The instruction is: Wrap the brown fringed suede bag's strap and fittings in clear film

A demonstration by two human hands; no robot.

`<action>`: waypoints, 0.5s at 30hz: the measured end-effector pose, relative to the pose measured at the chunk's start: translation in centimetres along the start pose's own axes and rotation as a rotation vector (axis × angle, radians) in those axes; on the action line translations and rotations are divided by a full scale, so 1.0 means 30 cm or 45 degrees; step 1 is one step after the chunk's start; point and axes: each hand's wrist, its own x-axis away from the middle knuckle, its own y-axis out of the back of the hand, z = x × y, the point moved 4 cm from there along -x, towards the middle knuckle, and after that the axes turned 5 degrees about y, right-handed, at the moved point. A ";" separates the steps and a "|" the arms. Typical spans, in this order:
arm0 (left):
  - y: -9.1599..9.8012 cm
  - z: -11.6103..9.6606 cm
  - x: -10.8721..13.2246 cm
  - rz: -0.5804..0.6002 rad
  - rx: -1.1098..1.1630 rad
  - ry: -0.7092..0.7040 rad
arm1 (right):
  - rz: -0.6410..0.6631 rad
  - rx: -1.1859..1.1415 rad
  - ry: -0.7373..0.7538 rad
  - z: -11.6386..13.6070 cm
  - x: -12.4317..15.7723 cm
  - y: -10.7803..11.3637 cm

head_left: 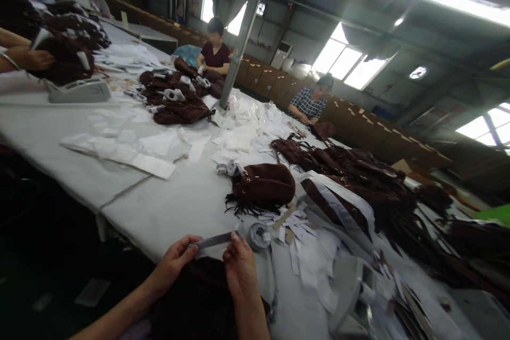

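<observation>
My left hand [181, 255] and my right hand [240, 265] hold a short length of grey tape-like strip [215, 241] stretched between them, near the table's front edge. The fingers of both hands are pinched on its ends. Below the strip is a dark brown piece [199, 292] that looks like a bag, partly hidden by my arms. A rolled grey strip [259, 236] lies on the table just right of my right hand. Beyond it, a brown fringed drawstring bag [265, 186] rests on its side, with grey rolls [231, 167] at its left end.
Paper slips [292, 226] and a grey machine-like device [353, 292] lie to the right. Brown fringed bags [358, 180] are heaped behind them. White wrapping sheets [127, 156] cover the table's middle. A metal post [247, 32] rises there. Co-workers [215, 53] sit along the far side.
</observation>
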 end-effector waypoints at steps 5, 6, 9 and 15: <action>-0.001 0.020 0.000 0.051 0.004 0.050 | 0.037 -0.012 0.108 0.043 0.025 -0.014; 0.001 0.029 0.000 0.053 0.002 0.057 | 0.028 -0.027 0.107 0.047 0.030 -0.010; 0.014 0.052 -0.004 0.041 -0.034 0.069 | -0.016 -0.037 0.111 0.069 0.030 0.017; 0.032 0.058 -0.016 0.025 -0.089 0.099 | -0.130 0.108 0.410 0.185 0.002 0.093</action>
